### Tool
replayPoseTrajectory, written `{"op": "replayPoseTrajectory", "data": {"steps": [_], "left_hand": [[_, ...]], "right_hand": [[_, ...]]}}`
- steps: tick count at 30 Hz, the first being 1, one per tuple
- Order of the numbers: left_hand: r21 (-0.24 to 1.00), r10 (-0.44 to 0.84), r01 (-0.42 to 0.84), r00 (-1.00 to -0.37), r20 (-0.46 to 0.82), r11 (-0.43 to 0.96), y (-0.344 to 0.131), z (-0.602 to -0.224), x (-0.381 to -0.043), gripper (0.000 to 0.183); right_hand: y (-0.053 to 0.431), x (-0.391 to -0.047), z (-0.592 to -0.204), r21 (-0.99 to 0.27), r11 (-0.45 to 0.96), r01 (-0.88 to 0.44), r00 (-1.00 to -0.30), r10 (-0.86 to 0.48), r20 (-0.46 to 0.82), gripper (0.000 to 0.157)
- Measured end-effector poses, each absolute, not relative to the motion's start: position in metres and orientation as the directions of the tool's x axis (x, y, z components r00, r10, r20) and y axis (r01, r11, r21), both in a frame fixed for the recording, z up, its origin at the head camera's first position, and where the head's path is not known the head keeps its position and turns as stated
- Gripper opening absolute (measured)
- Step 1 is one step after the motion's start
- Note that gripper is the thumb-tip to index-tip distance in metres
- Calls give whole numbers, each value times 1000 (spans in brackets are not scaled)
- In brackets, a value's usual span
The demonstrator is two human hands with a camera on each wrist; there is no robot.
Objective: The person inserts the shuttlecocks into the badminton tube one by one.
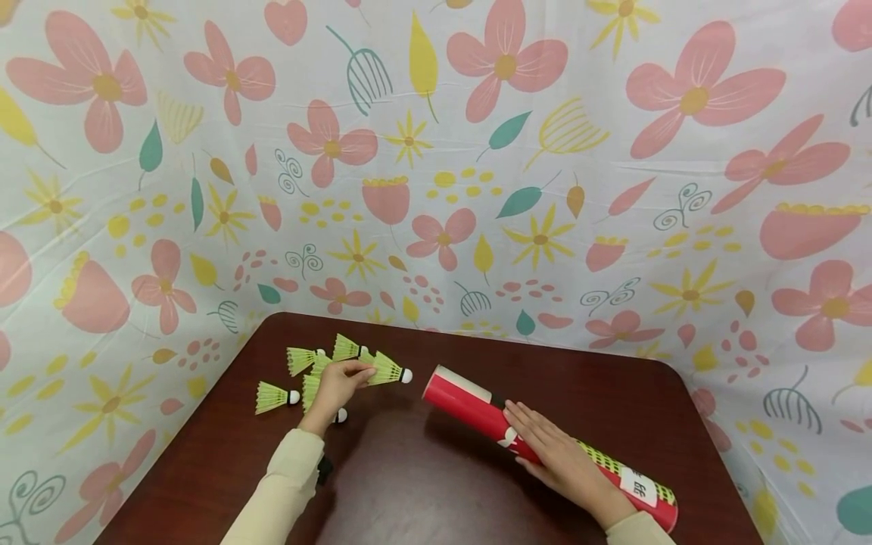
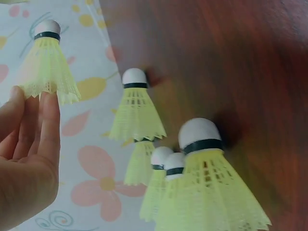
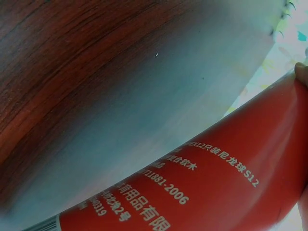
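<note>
My left hand pinches a yellow shuttlecock by the edge of its skirt, its white cork pointing right towards the tube. The left wrist view shows this shuttlecock cork up between thumb and fingers. On the right, my right hand holds a red shuttlecock tube from above, fingers across it and thumb on the near side. The tube slants, its left end close to the held cork. White printing covers the red tube in the right wrist view; most of that hand is out of frame there.
Several yellow shuttlecocks lie left on the dark brown table, among them one at the far left and one at the back. A small black object shows beside the left sleeve. Flower-patterned cloth surrounds the table.
</note>
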State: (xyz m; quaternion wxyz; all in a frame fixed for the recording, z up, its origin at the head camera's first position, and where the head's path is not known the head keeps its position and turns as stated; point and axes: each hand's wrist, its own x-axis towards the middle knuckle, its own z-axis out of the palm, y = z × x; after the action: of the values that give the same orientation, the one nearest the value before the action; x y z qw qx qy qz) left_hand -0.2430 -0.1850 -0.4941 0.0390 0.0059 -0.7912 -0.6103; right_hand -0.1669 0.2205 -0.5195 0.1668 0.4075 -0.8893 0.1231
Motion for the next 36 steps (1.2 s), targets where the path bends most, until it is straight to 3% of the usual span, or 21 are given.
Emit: {"op": "replayPoseTrajectory", "data": {"steps": [5, 10, 16, 22, 29, 36], "left_hand": [[967, -17, 43, -999, 49, 252, -177, -486, -243, 17], [962, 37, 81, -997, 73, 261, -167, -482, -244, 15], [960, 98, 116, -991, 94, 255, -154, -481, -245, 14], [945, 150, 159, -981, 120, 284, -143, -485, -246, 15], [939, 217, 211, -964, 154, 271, -135, -490, -246, 14], [940, 235, 228, -957, 169, 253, -127, -490, -247, 11]], "right_hand": [[220, -168, -519, -84, 643, -761, -620, -684, 385, 75], [219, -169, -519, -92, 631, -770, -610, -687, 394, 89], [219, -170, -519, -80, 621, -779, -593, -690, 414, 80], [217, -169, -519, -71, 632, -771, -599, -684, 417, 97], [217, -169, -521, -80, 633, -770, -604, -682, 412, 94], [219, -169, -521, -93, 628, -772, -605, -683, 410, 73]]}}
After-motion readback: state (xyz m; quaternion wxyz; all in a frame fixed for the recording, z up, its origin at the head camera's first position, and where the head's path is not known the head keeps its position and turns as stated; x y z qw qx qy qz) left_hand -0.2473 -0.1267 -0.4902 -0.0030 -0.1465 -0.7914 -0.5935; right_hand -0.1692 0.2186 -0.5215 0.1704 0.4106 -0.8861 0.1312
